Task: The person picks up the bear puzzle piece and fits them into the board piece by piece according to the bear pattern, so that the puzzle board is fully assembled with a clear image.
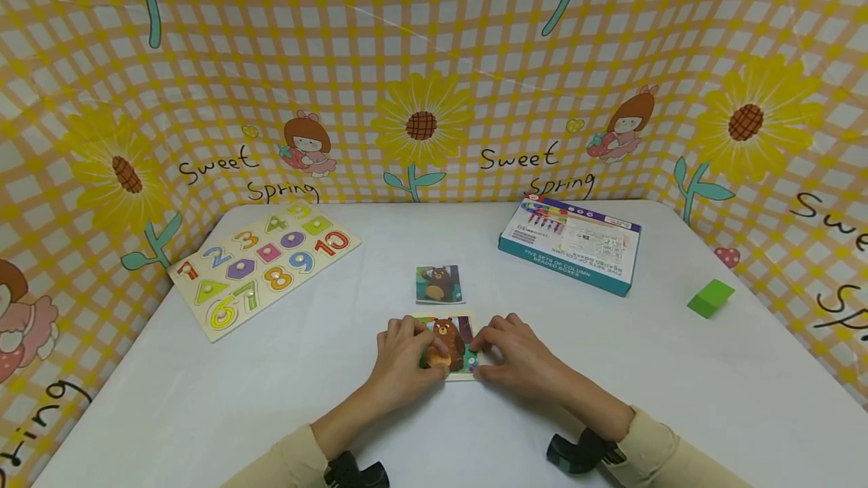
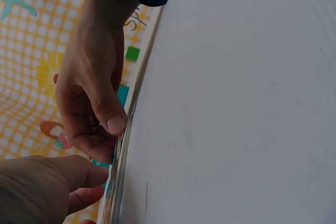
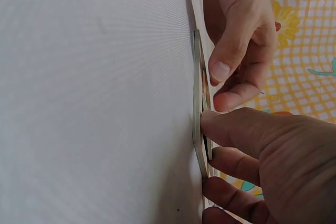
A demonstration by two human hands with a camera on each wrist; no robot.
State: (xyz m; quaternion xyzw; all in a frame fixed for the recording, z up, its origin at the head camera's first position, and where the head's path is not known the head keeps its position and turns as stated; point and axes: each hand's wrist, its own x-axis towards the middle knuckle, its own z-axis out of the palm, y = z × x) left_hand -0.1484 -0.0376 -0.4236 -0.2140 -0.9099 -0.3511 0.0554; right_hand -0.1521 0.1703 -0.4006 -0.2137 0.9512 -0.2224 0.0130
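A small wooden bear puzzle (image 1: 445, 333) lies flat in a pale-rimmed tray (image 1: 463, 378) between both hands. My left hand (image 1: 405, 361) rests over its left side, thumb and fingertips touching the picture. At the right edge, my right hand (image 1: 518, 358) pinches a puzzle piece between thumb and finger. The right wrist view shows that thin piece (image 3: 209, 148) slightly tilted up from the tray (image 3: 197, 82); fingers partly cover it. Just behind the puzzle lies a matching bear picture card (image 1: 437, 286), which neither hand touches.
A wooden number-and-shape board (image 1: 264, 269) lies at the back left. A boxed bead set (image 1: 570, 243) stands at the back right, with a green block (image 1: 710, 298) farther right. Checked cloth (image 1: 420, 44) walls in the white table (image 1: 271, 398).
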